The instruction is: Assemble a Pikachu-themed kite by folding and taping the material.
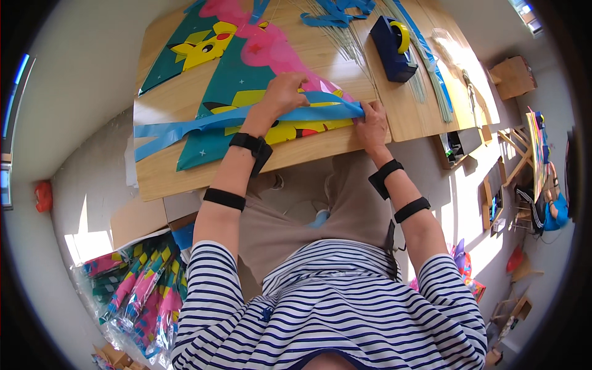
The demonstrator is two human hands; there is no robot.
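Observation:
A printed plastic kite sheet [231, 79], green and pink with a yellow cartoon animal, lies across the wooden table before me. Along its near part runs a long blue plastic strip [246, 116], its forked tails reaching the table's left edge. At the strip's right end, my right hand [372, 126] is closed, pinching the strip together with the sheet's corner. Over the middle of the strip hovers my left hand [283, 94], fingers bent and thumb apart from them, with nothing visible between. Part of the yellow print is covered by the strip.
A dark blue tape dispenser [392, 50] with a yellow roll stands at the right, near thin pale rods [345, 40] and blue strips [339, 13]. Another printed sheet [185, 58] lies far left. Wrapped colourful kites [139, 287] sit below left. Another person [557, 209] is far right.

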